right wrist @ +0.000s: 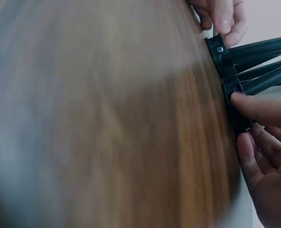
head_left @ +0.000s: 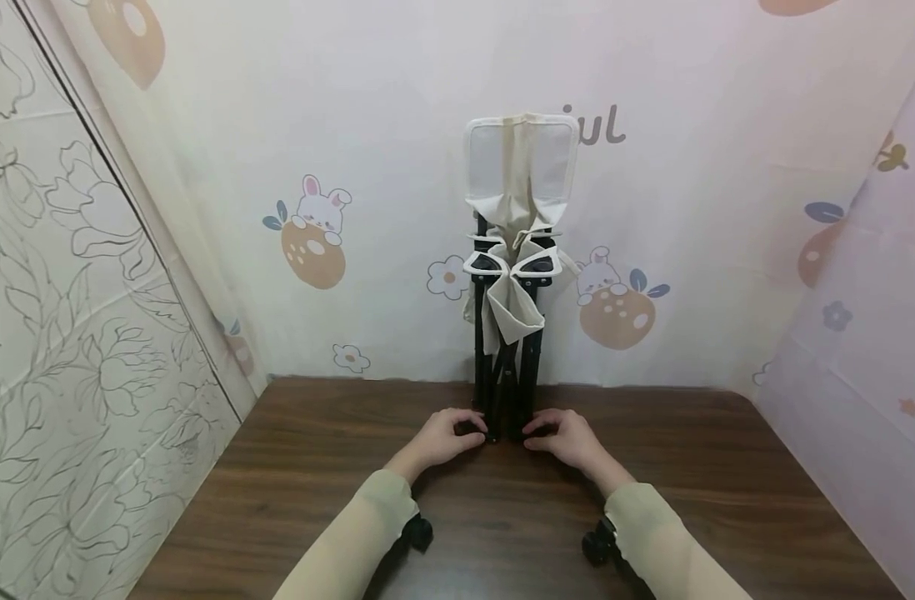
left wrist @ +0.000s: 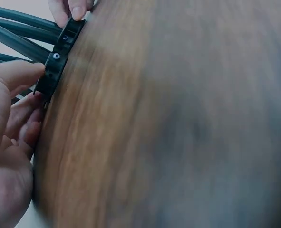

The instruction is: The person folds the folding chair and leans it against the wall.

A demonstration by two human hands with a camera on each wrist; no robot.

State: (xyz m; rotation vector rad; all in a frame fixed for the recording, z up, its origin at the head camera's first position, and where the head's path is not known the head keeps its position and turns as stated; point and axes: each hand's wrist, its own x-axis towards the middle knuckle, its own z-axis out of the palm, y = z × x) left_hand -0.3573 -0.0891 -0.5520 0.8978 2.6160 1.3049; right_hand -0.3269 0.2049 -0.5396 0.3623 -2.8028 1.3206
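Observation:
A folded frame [head_left: 506, 367] stands upright on the wooden tabletop, near its back edge, in the head view. It has black tube legs, cream fabric and white-edged see-through panels. My left hand [head_left: 444, 437] holds the left black plastic foot [left wrist: 50, 73] low down, thumb on top and fingers curled beneath. From the opposite side my right hand [head_left: 570, 437] grips the right black foot [right wrist: 231, 102] between thumb and fingers. Both wrist views show the two feet side by side with screws in them, and black tubes [right wrist: 259, 52] running out from them.
The brown wooden table [head_left: 495, 533] reaches back to a wall sheet [head_left: 397, 167] printed with rabbits and strawberries. A flower-line panel [head_left: 90, 375] borders the left side. Small black devices [head_left: 420, 533] are worn at both wrists.

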